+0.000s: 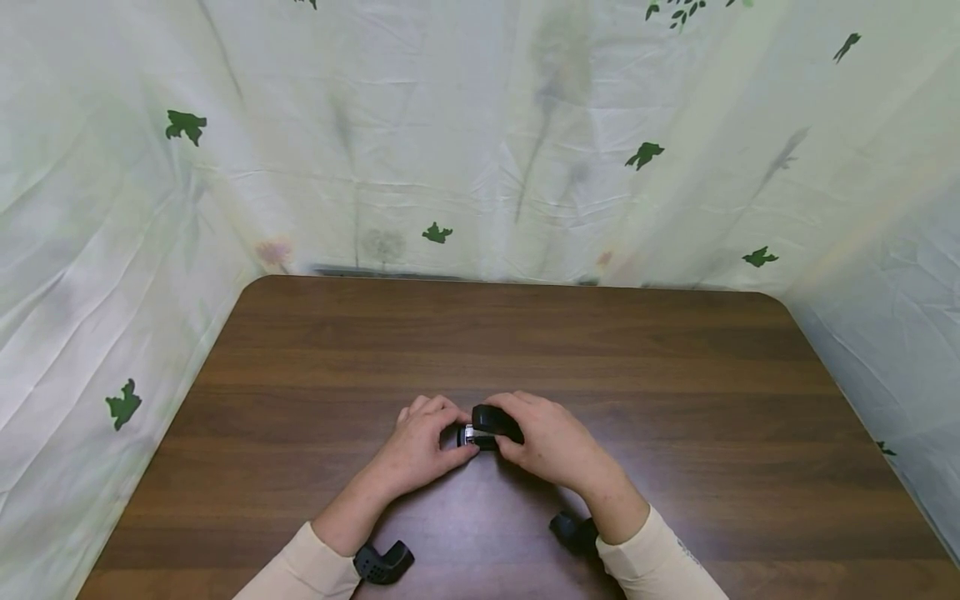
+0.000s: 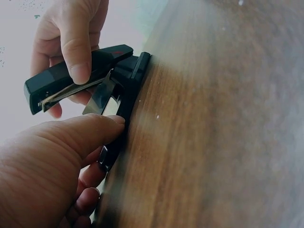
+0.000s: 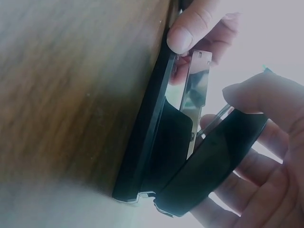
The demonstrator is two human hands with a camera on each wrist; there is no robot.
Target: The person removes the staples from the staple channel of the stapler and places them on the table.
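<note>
A black stapler (image 1: 497, 422) rests on the table with its top arm swung up from the base, its hinge toward the right. My right hand (image 1: 547, 437) grips that raised top arm (image 3: 218, 159) between thumb and fingers. Around the front of the base (image 3: 142, 137), my left hand (image 1: 423, 442) pinches with thumb and fingers, holding it against the tabletop. The shiny metal staple channel (image 3: 196, 83) shows between base and top arm. Whether staples lie inside it I cannot tell. A thin metal rod and spring (image 3: 216, 118) run under the top arm.
The brown wooden table (image 1: 480, 342) has rounded far corners. Pale cloth (image 1: 480, 150) with green leaf shapes hangs behind it and at both sides. A black curved wrist device (image 1: 384, 563) sits by the left wrist, another black one (image 1: 573, 532) by the right.
</note>
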